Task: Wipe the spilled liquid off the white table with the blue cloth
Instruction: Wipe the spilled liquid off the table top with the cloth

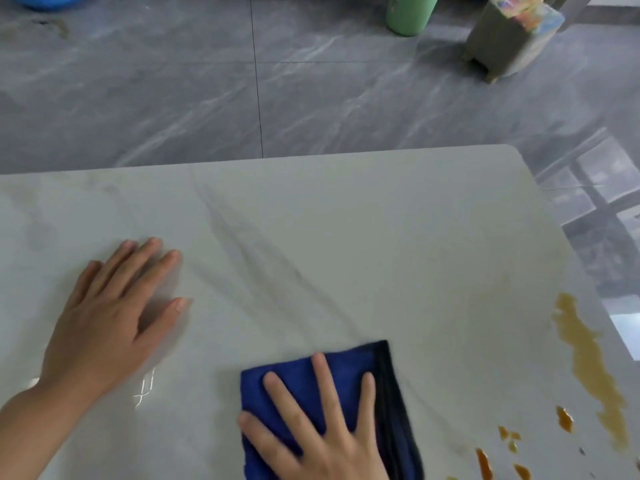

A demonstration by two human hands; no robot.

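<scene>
A folded blue cloth (294, 382) with a dark edge lies on the white table (346, 220) near its front edge. My right hand (322, 434) presses flat on the cloth with fingers spread and straight. My left hand (110, 320) rests flat on the bare tabletop to the left, apart from the cloth. Brown spilled liquid (588, 362) runs in a long streak along the table's right edge, to the right of the cloth. Smaller brown drops (505, 441) sit at the lower right. The cloth does not touch the streak.
Beyond the table's far edge lies grey marbled floor (207, 91). A green cylinder (408, 15) and a small stool with a colourful top (505, 39) stand on the floor at the back right. A blue object (45, 0) shows at the top left.
</scene>
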